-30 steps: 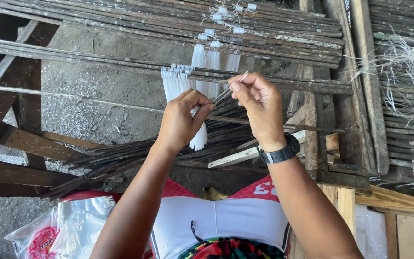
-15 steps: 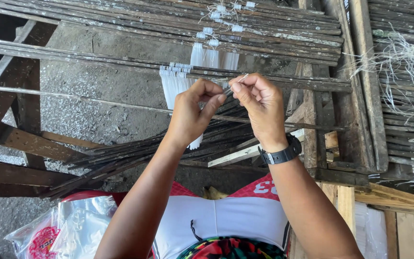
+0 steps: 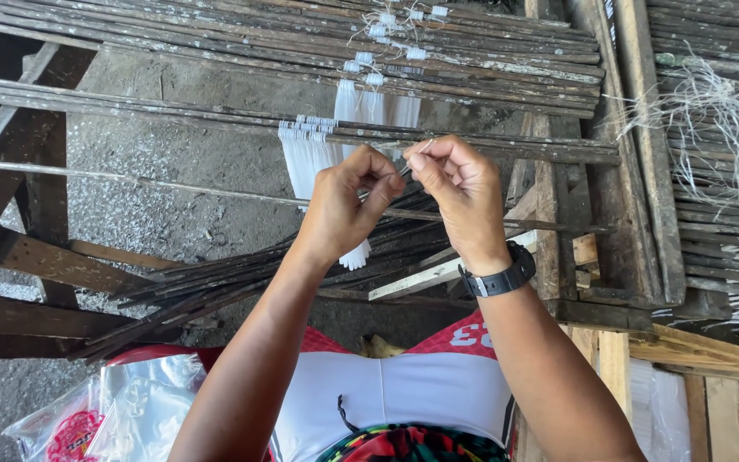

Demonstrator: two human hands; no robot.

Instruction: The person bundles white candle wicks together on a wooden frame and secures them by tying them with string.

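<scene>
Left hand (image 3: 345, 205) and right hand (image 3: 459, 192) fingertips together, pinching thin stick (image 3: 506, 224) end; white strips (image 3: 314, 158) behind.

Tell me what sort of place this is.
Probably an open-air craft workshop. Long dark thin rods lie across a rough wooden frame, white strips hang tied from them, and the floor is bare concrete.

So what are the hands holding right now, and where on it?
Both the left hand and the right hand pinch the near end of a thin dark stick between fingertips. The stick runs off to the right over the wooden rack.
</scene>
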